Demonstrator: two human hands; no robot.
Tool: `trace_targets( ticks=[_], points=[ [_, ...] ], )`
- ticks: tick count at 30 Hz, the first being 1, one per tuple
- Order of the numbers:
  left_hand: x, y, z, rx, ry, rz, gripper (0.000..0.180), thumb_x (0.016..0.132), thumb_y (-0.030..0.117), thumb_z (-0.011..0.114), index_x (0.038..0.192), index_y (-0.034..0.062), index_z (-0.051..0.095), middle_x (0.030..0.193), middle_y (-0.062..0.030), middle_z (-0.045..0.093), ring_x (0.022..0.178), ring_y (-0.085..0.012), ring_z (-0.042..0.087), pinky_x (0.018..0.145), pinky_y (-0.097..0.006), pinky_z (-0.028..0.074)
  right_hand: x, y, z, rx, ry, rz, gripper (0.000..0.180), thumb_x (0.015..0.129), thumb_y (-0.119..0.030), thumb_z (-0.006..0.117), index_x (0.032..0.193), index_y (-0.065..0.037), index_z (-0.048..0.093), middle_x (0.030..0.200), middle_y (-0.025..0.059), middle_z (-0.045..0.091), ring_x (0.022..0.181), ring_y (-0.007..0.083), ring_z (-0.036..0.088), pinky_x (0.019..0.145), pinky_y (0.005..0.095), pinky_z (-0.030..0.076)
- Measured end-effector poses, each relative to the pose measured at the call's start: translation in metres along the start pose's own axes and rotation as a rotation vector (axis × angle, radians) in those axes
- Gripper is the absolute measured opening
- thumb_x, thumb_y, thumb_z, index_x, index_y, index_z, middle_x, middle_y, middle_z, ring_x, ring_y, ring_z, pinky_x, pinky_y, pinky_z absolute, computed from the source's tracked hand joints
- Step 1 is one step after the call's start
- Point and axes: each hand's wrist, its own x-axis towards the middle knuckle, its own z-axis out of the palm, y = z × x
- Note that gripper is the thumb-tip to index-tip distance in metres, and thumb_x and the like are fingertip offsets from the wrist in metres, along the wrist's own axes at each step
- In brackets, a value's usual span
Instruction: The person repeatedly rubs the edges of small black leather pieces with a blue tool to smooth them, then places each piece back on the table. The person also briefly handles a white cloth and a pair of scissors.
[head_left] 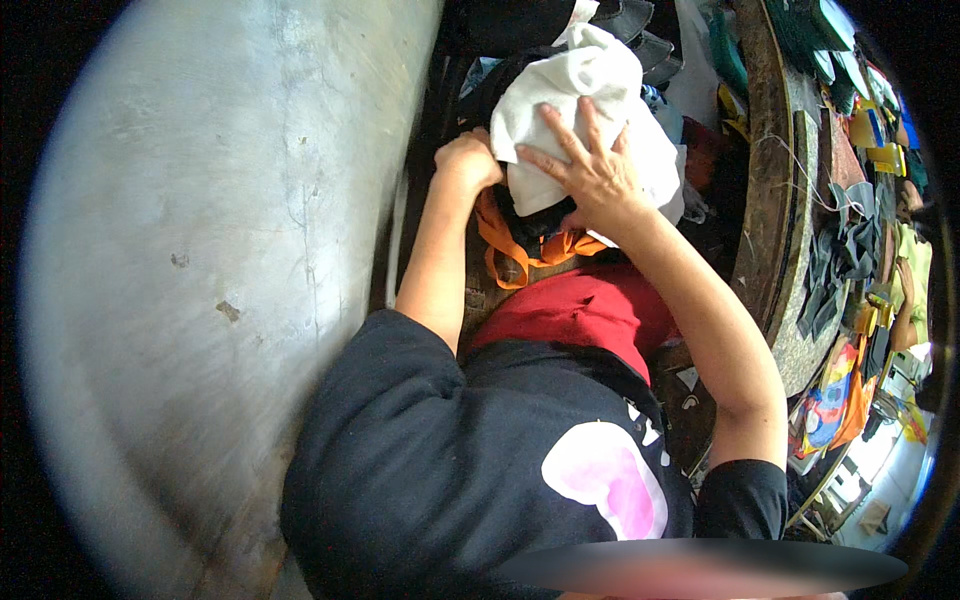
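Note:
A bundled white cloth (575, 85) lies over dark material in front of me, its top folded into a soft lump. My right hand (600, 178) rests on this cloth with its fingers spread, pressing on it rather than gripping it. At the cloth's left edge is my left hand (468, 158), its fingers curled closed; what they hold is hidden behind the hand and the dark material. Below the cloth, an orange strap (510, 268) hangs in a loop above my red-clothed lap (575, 315).
A grey wall (220, 200) stands close along my left side. To the right runs a worn wooden edge (762, 190), with dark fabric pieces (845, 240) beyond it. Another person in a yellow-green top (912, 270) is at the far right. Dark pieces (630, 25) are stacked beyond the cloth.

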Motion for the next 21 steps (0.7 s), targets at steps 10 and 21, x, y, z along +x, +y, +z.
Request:
trace_targets(
  ticks=[10,21],
  points=[
    [-0.048,0.029,-0.005,-0.259,0.32,0.016,0.036,0.081,0.024,0.066,0.105,-0.0015,0.061,0.102,-0.0229,0.066,0.1,-0.0367,0.063,0.081,-0.045,0.051,0.026,0.069,-0.006,0.334,0.347,0.083,0.054,0.065,0.0,0.069,0.114,-0.018,0.057,0.138,0.0064,0.048,0.118,0.0355,0.053,0.098,0.0411,0.046],
    [-0.139,0.067,-0.101,-1.307,0.834,0.692,0.006,0.081,-0.002,0.058,0.082,-0.0001,0.064,0.078,-0.0022,0.063,0.071,-0.006,0.055,0.066,-0.021,0.044,0.023,0.085,-0.015,0.516,0.464,0.124,0.049,0.07,0.008,0.052,0.112,-0.017,0.059,0.133,0.0075,0.052,0.112,0.0353,0.058,0.093,0.0421,0.05]
  ],
)
